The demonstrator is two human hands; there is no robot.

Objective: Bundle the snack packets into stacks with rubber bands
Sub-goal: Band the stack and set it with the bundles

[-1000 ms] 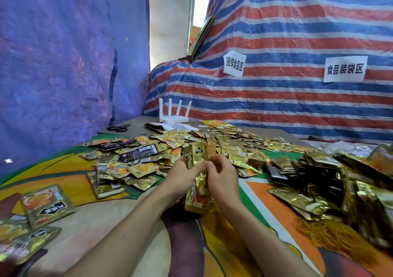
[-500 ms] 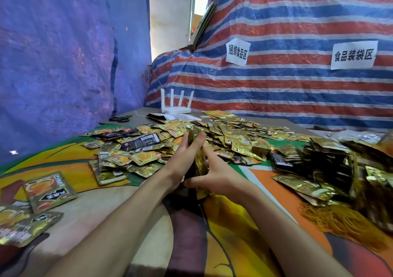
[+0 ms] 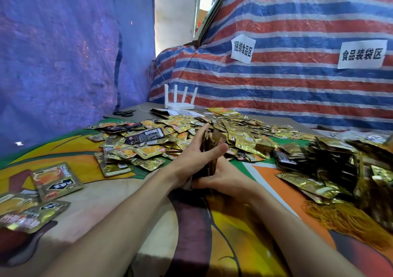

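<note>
While the stack (image 3: pixel 215 144) stands on edge at the middle of the printed cloth (image 3: pixel 102 195), just in front of the heap of loose packets (image 3: pixel 153 147), the step in hand looks to be squaring it up before banding. The left hand (image 3: pixel 196 156) lays straight fingers flat against the stack's left face, thumb stretched across its near edge. The right hand (image 3: pixel 225 178) cups it from below, fingers curled round the lower end. No band shows on it. Foil this slick probably fans out easily, so tap the edges level, press the faces tight, then clamp with one hand alone before the other reaches for the rubber bands (image 3: pixel 344 219), which lie well apart to the right.
</note>
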